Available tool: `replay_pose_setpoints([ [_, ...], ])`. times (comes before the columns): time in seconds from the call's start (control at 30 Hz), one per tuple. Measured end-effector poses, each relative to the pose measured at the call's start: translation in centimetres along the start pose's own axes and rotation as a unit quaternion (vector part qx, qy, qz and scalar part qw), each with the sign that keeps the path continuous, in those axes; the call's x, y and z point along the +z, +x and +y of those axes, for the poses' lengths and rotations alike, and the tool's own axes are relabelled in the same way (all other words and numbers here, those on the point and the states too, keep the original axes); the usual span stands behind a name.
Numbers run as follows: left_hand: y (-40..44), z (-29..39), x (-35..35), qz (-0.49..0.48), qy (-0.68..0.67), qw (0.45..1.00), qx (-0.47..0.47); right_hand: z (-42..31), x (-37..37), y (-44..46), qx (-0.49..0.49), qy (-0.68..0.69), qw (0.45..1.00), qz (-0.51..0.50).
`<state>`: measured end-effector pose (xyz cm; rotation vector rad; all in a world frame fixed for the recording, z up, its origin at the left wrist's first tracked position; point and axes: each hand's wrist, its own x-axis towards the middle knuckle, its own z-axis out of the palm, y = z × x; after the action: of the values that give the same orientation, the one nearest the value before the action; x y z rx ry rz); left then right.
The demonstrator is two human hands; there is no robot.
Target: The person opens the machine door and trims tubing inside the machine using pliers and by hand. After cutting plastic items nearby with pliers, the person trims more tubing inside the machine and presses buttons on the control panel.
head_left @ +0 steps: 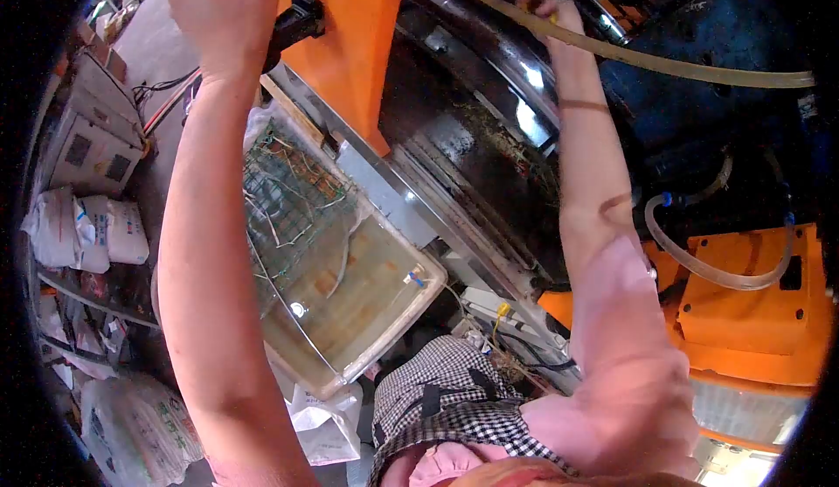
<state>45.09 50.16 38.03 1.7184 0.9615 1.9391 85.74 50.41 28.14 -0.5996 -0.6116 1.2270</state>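
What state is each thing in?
Left hand: curled at the black handle, grip partly hidden
Right hand: extended into the machine, fingers unclear
Orange panel: looks open, machine interior exposed
White tub: holding murky liquid
Green mesh: in the tub
Yellowish hose: gently curved, unkinked where visible
Clear hose: bent in a U

My left hand [225,15], its grip hidden, is at the upper left of the frame, beside a black handle [301,22] on a tall orange panel [350,50]. My right hand [559,20], upper right of centre, is near a yellowish translucent hose [664,66]. Left of centre, green wire mesh [297,185] sits in a pale rectangular tub [434,274].
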Motion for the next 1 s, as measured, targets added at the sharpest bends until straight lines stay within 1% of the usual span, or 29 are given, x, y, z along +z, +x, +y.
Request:
replay_pose_setpoints([
  [0.07, -0.1, -0.1, -0.1, 0.012, -0.018, 1.0, -0.001, 0.2, -1.4, 0.1, -0.001, 0.015, 0.998, -0.069],
  [0.17, -0.1, -0.3, -0.2, -0.005, 0.038, 0.999, 0.007, 1.4, -2.1, 0.3, -0.077, -0.042, 0.992, 0.091],
  [0.2, 0.5, -1.7, 0.0, -0.018, 0.049, 0.999, -0.012, 1.9, -1.0, 0.0, -0.104, -0.058, 0.983, 0.14],
  [0.23, 0.8, -3.1, 0.2, -0.03, 0.06, 0.997, -0.033, 1.5, -0.2, -1.1, -0.1, -0.018, 0.977, 0.186],
  [0.27, 0.7, -3.0, 0.2, -0.029, 0.065, 0.997, -0.016, 1.2, 1.0, -2.4, -0.099, 0.021, 0.968, 0.231],
  [0.3, 0.6, -2.0, 0.2, -0.029, 0.063, 0.997, -0.019, 0.4, 2.1, -4.6, -0.068, 0.117, 0.952, 0.274],
  [0.33, 0.4, -1.0, 0.3, -0.008, 0.016, 0.999, -0.031, 0.3, 1.7, -4.3, -0.067, 0.114, 0.951, 0.278],
  [0.37, 0.2, 0.1, 0.2, 0.009, -0.031, 0.999, -0.041, 0.5, 0.0, -3.0, -0.084, -0.036, 0.961, 0.263],
  [0.4, -0.1, 0.7, -0.1, 0.015, -0.012, 0.999, -0.028, 0.9, -0.1, -2.3, -0.097, -0.184, 0.949, 0.237],
  [0.43, 0.4, 0.1, -0.2, 0.02, -0.011, 0.999, -0.024, 0.9, -0.3, -1.7, -0.099, -0.183, 0.95, 0.232],
  [0.47, 0.8, -0.1, -0.3, 0.005, 0.002, 0.999, -0.048, 1.2, 0.2, -2.1, -0.116, -0.062, 0.947, 0.293],
  [0.5, 0.9, -0.3, -0.3, -0.011, 0.015, 0.997, -0.073, 1.5, 0.7, -2.4, -0.132, 0.061, 0.925, 0.35],
  [0.53, 0.7, -0.3, 0.2, -0.011, 0.014, 0.997, -0.073, 1.7, 1.5, -2.2, -0.133, 0.061, 0.925, 0.351],
  [0.57, -0.1, 1.3, 0.9, 0.04, 0.019, 0.997, -0.06, 2.0, 1.6, -2.4, -0.095, 0.047, 0.926, 0.363],
  [0.6, -0.1, 1.4, 0.9, 0.064, 0.021, 0.996, -0.051, 2.4, 1.8, -2.6, -0.058, 0.037, 0.925, 0.373],
  [0.63, -0.2, 1.5, 0.8, 0.088, 0.023, 0.995, -0.042, 2.5, 2.0, -2.7, -0.059, 0.04, 0.925, 0.374],
  [0.7, 0.3, -0.1, -0.2, -0.001, 0.005, 1.0, -0.02, 2.4, 4.0, -3.2, -0.002, 0.092, 0.946, 0.312],
  [0.73, 0.4, -0.5, -0.1, -0.001, 0.004, 1.0, -0.02, 2.8, 5.1, -4.1, -0.03, 0.008, 0.96, 0.277],
  [0.77, 0.3, -0.5, 0.0, -0.008, 0.002, 1.0, -0.012, 2.5, 5.0, -4.5, -0.032, 0.008, 0.959, 0.28],
  [0.83, 0.5, -1.1, 0.3, -0.018, -0.001, 1.0, -0.003, 2.1, 5.0, -5.2, 0.002, 0.026, 0.968, 0.249],
  [0.87, 1.0, -2.3, 0.5, -0.024, 0.026, 0.999, -0.011, 2.3, 6.7, -6.7, 0.0, 0.027, 0.968, 0.249],
  [0.9, 1.4, -3.3, 0.6, -0.028, 0.055, 0.998, -0.017, 3.0, 9.8, -9.2, -0.022, 0.03, 0.959, 0.282],
  [0.97, 1.7, -4.1, 0.5, -0.027, 0.053, 0.998, -0.024, 3.5, 11.9, -11.6, -0.046, 0.034, 0.949, 0.311],
  [1.0, 1.7, -4.5, 0.5, -0.028, 0.052, 0.998, -0.034, 3.8, 11.1, -12.2, -0.013, 0.084, 0.957, 0.276],
])
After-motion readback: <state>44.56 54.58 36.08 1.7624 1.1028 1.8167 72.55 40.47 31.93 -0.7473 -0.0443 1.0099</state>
